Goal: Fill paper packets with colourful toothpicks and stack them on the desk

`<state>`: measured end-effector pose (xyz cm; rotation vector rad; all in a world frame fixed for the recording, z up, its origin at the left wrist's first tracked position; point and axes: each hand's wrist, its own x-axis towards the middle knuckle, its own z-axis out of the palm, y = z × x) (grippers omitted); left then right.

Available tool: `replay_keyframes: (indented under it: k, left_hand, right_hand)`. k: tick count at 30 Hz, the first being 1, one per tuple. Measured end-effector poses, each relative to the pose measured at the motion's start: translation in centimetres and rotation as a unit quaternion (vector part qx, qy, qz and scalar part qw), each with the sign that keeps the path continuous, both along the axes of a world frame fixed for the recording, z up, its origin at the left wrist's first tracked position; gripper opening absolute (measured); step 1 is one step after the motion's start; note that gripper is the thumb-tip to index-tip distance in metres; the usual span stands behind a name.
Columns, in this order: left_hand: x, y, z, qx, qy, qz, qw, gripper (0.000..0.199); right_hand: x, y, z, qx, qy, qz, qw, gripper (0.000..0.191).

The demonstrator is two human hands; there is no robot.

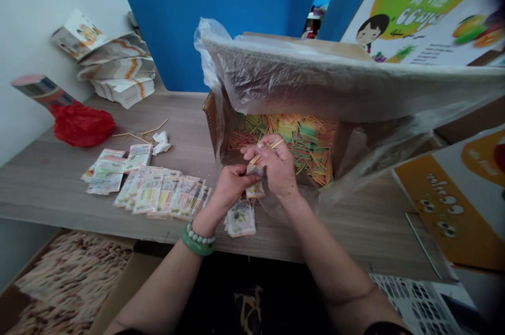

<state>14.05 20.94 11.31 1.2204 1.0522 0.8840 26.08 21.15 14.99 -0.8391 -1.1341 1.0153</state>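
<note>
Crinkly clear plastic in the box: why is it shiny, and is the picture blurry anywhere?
Head view: light glints off the crinkled clear plastic liner; print on the small clear plastic packets is too soft to read; the top right corner is dark.

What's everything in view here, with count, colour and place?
Open box: one, brown, behind hands
Plastic liner: one, clear, lining box
Loose sticks: many, multicoloured, inside box
Held packet: one, pale, between hands
Held sticks: count unclear, yellowish, right fingers
Packets: many, clear and multicoloured, table left and front
Table: one, grey-brown, centre
Crumpled tissue: one, white, left
Red bag: one, red, far left
Folded stacks: several, white-orange, back left
Printed cartons: two, multicoloured, right
Blue panel: one, blue, back
Lower-left bundles: many, tan, below table
Bracelets: two, green and pale, left wrist
Left hand: one, bare, centre
Right hand: one, bare, centre
</note>
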Motion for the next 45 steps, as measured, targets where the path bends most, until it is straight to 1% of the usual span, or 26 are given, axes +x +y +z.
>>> replay_keyframes:
  k: [3, 5, 8, 10, 12, 14, 16, 17, 19, 21, 24, 26, 28, 29, 31, 32, 33, 34, 35, 36, 37, 38, 41, 42, 45]
  left_hand:
    - [-0.1, -0.1, 0.1, -0.026, -0.053, -0.005, 0.998, 0.027]
    - [0.0, -0.2, 0.1, -0.048, -0.089, -0.012, 0.995, 0.03]
    - [0.1, -0.2, 0.0, -0.064, -0.113, -0.015, 0.991, 0.033]
    - [0.4, 0.0, 0.0, -0.051, -0.12, -0.015, 0.991, 0.029]
    - [0.9, 0.6, 0.0, -0.021, -0.118, -0.02, 0.993, 0.026]
    - [1.5, 1.6, 0.1, 0.018, -0.105, -0.029, 0.994, 0.028]
    - [2.2, 2.9, 0.3, 0.043, -0.099, -0.037, 0.993, 0.03]
    - [2.6, 3.6, 0.4, 0.044, -0.108, -0.042, 0.992, 0.031]
    - [3.3, 4.8, 0.5, 0.02, -0.146, -0.046, 0.988, 0.036]
    - [4.0, 5.8, 0.4, -0.02, -0.189, -0.049, 0.98, 0.044]
    - [4.9, 6.6, -0.2, -0.059, -0.226, -0.038, 0.972, 0.05]
    - [5.1, 6.8, -0.6, -0.075, -0.244, -0.028, 0.967, 0.051]
    - [5.1, 6.6, -0.9, -0.095, -0.26, -0.013, 0.961, 0.053]
    - [5.0, 6.5, -1.0, -0.103, -0.267, -0.002, 0.958, 0.055]
    - [4.5, 6.2, -1.0, -0.104, -0.278, 0.013, 0.955, 0.056]
    - [4.2, 6.1, -1.0, -0.097, -0.283, 0.016, 0.954, 0.056]
    - [4.0, 5.9, -0.9, -0.085, -0.287, 0.016, 0.954, 0.054]
    - [3.7, 5.7, -0.8, -0.068, -0.289, 0.012, 0.955, 0.052]
    - [3.5, 5.5, -0.7, -0.049, -0.289, 0.006, 0.956, 0.049]
    - [3.3, 5.3, -0.5, -0.032, -0.288, -0.001, 0.957, 0.046]
    - [3.1, 5.0, -0.3, -0.015, -0.286, -0.008, 0.958, 0.044]
    - [2.9, 4.7, -0.1, 0.0, -0.282, -0.018, 0.959, 0.042]
    - [2.2, 3.2, 0.6, 0.032, -0.268, -0.046, 0.962, 0.04]
    - [1.9, 2.6, 0.8, 0.039, -0.262, -0.049, 0.963, 0.04]
    - [0.6, 0.3, 1.0, 0.039, -0.247, -0.03, 0.968, 0.038]
  right_hand:
    - [0.4, -0.1, -0.6, -0.032, 0.001, 0.009, 0.999, 0.022]
    - [0.8, -0.1, -0.7, -0.039, 0.002, 0.013, 0.999, 0.022]
    - [1.5, 0.0, -0.7, -0.04, -0.019, 0.025, 0.999, 0.021]
    - [1.9, 0.2, -0.8, -0.051, -0.038, 0.045, 0.997, 0.021]
    - [2.2, 0.7, -1.1, -0.06, -0.051, 0.065, 0.995, 0.021]
    - [2.6, 1.5, -1.4, -0.054, -0.077, 0.065, 0.993, 0.022]
    - [3.3, 2.5, -1.6, -0.034, -0.117, 0.046, 0.991, 0.023]
    - [3.6, 3.1, -1.6, -0.025, -0.135, 0.037, 0.99, 0.024]
    - [4.4, 4.3, -1.7, -0.019, -0.14, 0.028, 0.99, 0.027]
    - [5.2, 5.6, -1.8, -0.024, -0.1, 0.021, 0.995, 0.032]
    - [6.3, 7.7, -2.2, -0.028, -0.004, -0.005, 1.0, 0.036]
    - [7.2, 8.8, -2.7, -0.023, 0.044, -0.047, 0.998, 0.035]
    - [8.4, 9.3, -3.4, -0.033, 0.043, -0.104, 0.993, 0.036]
    - [9.0, 9.1, -3.8, -0.048, 0.012, -0.138, 0.989, 0.035]
    - [9.9, 8.1, -4.4, -0.086, -0.097, -0.199, 0.971, 0.034]
    - [10.1, 7.3, -4.6, -0.102, -0.152, -0.217, 0.959, 0.037]
    - [10.0, 6.4, -4.7, -0.113, -0.19, -0.215, 0.951, 0.041]
    - [9.6, 5.4, -4.7, -0.121, -0.208, -0.189, 0.952, 0.043]
    - [8.9, 4.4, -4.6, -0.126, -0.208, -0.144, 0.959, 0.042]
    - [8.2, 3.5, -4.4, -0.129, -0.202, -0.093, 0.966, 0.037]
    - [7.3, 2.7, -4.1, -0.132, -0.196, -0.056, 0.97, 0.031]
    - [6.5, 2.0, -3.9, -0.131, -0.192, -0.042, 0.972, 0.026]
    - [4.9, 0.5, -3.4, -0.114, -0.189, -0.096, 0.971, 0.021]
    - [4.5, 0.1, -3.4, -0.11, -0.184, -0.099, 0.972, 0.019]
    - [3.4, -1.2, -3.8, -0.112, -0.162, -0.049, 0.979, 0.016]
